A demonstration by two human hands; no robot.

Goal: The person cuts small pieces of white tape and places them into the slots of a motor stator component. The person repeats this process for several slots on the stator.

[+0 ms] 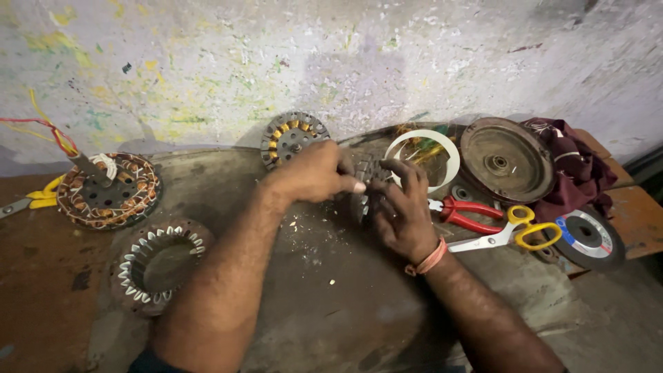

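Observation:
My left hand (312, 174) and my right hand (400, 211) meet over a dark slotted motor stator core (366, 181) standing on edge on the grey worktop (324, 290). The right hand cups the core from the right side. The left hand's fingers are pinched at the core's top; whatever they pinch is too small to see. Most of the core is hidden by both hands. An orange thread band circles my right wrist.
A wound stator with copper coils (107, 190) and an insulated bare stator (160, 266) lie at left. Another stator (291, 136) leans on the wall. White ring (423, 160), round metal cover (505, 159), red pliers (466, 213), yellow-handled scissors (511, 231), grinding disc (587, 238), maroon cloth (577, 169) crowd the right.

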